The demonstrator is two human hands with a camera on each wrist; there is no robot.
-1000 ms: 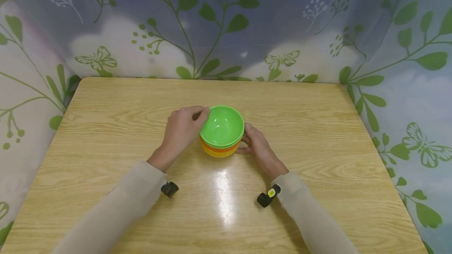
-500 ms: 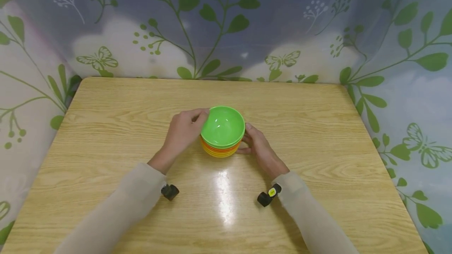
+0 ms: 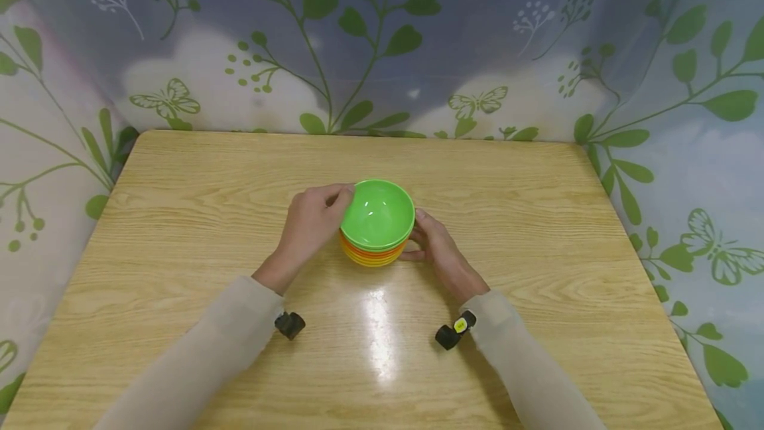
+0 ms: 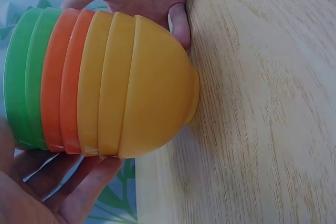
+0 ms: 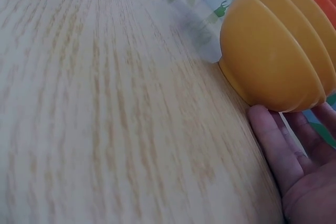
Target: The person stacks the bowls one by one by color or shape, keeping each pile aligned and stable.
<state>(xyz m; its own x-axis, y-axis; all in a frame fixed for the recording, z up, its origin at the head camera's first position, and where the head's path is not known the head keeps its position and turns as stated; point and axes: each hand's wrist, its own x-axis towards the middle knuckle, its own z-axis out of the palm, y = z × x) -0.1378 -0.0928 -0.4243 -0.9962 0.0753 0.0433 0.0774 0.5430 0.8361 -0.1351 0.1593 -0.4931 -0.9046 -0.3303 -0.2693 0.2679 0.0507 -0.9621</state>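
One nested stack of bowls stands upright on the wooden table. Its top holds two green bowls, below them two orange bowls, then three yellow bowls at the bottom. My left hand holds the stack's left side, thumb near the green rim and fingers along the lower rims in the left wrist view. From the other side my right hand cups the stack, thumb high by the green bowls and fingers low against the yellow ones. The topmost green bowl has nothing in it.
A curtain printed with leaves and butterflies hangs behind the table and on both sides. Black wrist cameras are strapped at the left cuff and the right cuff. Light glares on the tabletop in front of the stack.
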